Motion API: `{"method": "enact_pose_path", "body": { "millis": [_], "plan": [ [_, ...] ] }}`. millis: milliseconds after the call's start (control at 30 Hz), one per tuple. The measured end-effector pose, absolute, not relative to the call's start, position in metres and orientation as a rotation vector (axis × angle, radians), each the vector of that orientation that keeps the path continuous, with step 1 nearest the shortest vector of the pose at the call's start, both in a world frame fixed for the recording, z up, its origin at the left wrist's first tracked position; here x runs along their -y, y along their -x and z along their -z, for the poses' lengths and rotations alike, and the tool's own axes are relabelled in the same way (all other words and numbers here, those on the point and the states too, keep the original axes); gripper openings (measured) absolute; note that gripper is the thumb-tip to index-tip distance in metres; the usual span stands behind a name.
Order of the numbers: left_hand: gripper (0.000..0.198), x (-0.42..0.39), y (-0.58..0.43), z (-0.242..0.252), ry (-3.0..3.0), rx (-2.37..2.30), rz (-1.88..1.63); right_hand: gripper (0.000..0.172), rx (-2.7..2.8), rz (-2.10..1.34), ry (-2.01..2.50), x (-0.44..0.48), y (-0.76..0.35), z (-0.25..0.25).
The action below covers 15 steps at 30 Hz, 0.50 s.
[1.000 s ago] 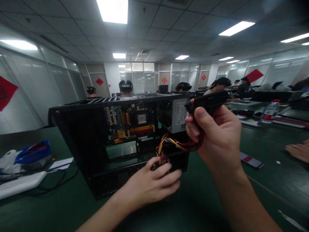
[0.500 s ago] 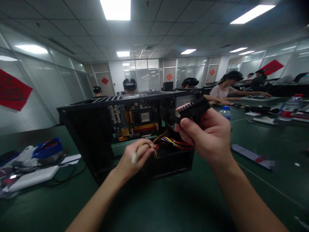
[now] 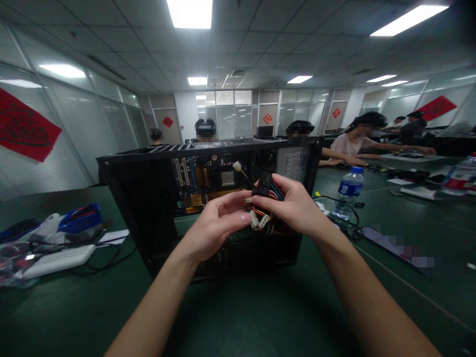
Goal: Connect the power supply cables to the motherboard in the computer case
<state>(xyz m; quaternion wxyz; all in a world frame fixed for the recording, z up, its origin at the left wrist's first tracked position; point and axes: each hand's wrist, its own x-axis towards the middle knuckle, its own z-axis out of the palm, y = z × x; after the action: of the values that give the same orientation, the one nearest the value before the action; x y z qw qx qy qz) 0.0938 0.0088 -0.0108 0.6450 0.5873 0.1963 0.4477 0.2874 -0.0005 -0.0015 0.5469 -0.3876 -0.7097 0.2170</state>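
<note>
A black desktop computer case [image 3: 128, 218] stands open toward me, with its motherboard [image 3: 208, 173] and the silver power supply [image 3: 295, 163] showing inside. In front of the opening my right hand [image 3: 293, 201] grips a bunch of power cables [image 3: 277, 193] with coloured wires. A black connector [image 3: 263, 183] sticks up from its fingers. White connectors [image 3: 259, 219] hang below, and a small white plug [image 3: 237, 166] on a thin wire points up and left. My left hand [image 3: 219, 218] meets the bunch from the left, thumb and fingers closing on its white connectors. Part of the wiring is hidden behind both hands.
Left on the green table lie a white keyboard-like object [image 3: 61, 260], a blue box-like item [image 3: 82, 223] and black cords. At right stand a water bottle [image 3: 349, 191] and a flat strip [image 3: 394, 248]. Other people work beyond; one [image 3: 359, 144] reaches across the table.
My right hand has moved down and left with the black connector, and my left hand has moved right, so both meet at the gathered cables. The view has turned slightly left.
</note>
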Motion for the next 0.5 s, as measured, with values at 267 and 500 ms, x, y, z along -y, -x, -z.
{"method": "enact_pose_path", "body": {
  "millis": [267,500],
  "plan": [
    [0.053,-0.013,-0.076,0.013,-1.569,-0.486,-1.047,0.033,1.521,-0.656,0.758,-0.008,-0.271,0.014],
    [0.033,-0.032,-0.069,0.016,-1.257,-0.499,-1.202,0.035,1.519,-0.723,0.768,-0.008,-0.270,0.014]
  ]
}}
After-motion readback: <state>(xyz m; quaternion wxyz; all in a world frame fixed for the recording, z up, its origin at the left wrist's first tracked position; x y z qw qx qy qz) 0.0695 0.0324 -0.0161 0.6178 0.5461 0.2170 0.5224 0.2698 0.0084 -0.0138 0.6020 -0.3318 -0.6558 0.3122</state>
